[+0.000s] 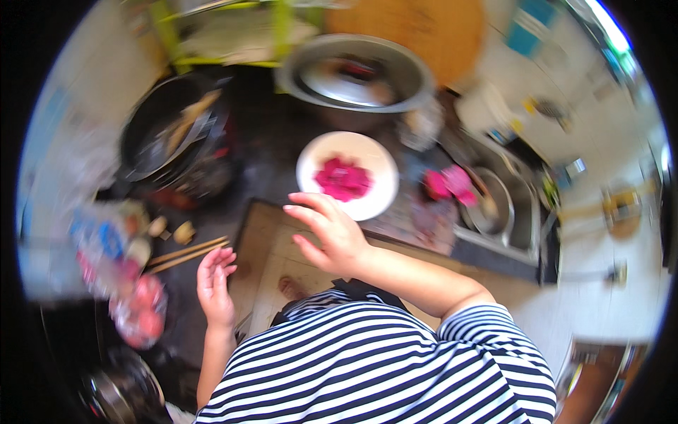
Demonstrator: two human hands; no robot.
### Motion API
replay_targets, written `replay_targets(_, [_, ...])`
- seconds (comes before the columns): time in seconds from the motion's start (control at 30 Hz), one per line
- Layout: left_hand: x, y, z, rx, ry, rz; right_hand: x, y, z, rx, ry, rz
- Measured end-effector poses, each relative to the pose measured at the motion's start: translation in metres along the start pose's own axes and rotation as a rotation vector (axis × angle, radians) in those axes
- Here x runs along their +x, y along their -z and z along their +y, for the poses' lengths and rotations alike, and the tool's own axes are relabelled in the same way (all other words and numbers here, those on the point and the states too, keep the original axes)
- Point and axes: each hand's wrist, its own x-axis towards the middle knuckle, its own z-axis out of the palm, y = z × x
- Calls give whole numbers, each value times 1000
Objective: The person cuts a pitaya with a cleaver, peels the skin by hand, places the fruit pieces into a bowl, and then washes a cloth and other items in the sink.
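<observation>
My left hand (217, 286) is at the lower left, held near a pair of wooden chopsticks (188, 255) on the dark counter; its fingers are slightly curled and it holds nothing. My right hand (329, 233) reaches in front of a white plate (378, 199), fingers apart and empty. On the plate lies a heap of bright magenta pieces (344, 178), probably cut fruit. Pink peels (450, 184) lie on the counter to the plate's right. The picture is blurred, so whether my right hand touches the plate's edge I cannot tell.
A large metal basin (288, 79) stands behind the plate. A dark wok (139, 135) with a wooden utensil is at the left. A steel sink (529, 233) holding a pan (495, 212) is at the right. Plastic bags with pinkish contents (140, 312) lie at the lower left.
</observation>
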Motion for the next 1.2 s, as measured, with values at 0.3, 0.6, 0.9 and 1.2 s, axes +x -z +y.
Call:
replay_targets(0.3, [16,-247,-1,-57,126,-486,-184,223,115,-431,-335,431])
replay_targets(0.6, [-15,-468,-36,-18,348,-538,-393,393,238,-451,-1162,477])
replay_targets(0.9, [18,-463,-66,302,59,-15,-296,352,245,-211,-649,191])
replay_targets(1.2, [46,-447,-92,354,250,-186,-197,306,293,-319,-825,-337])
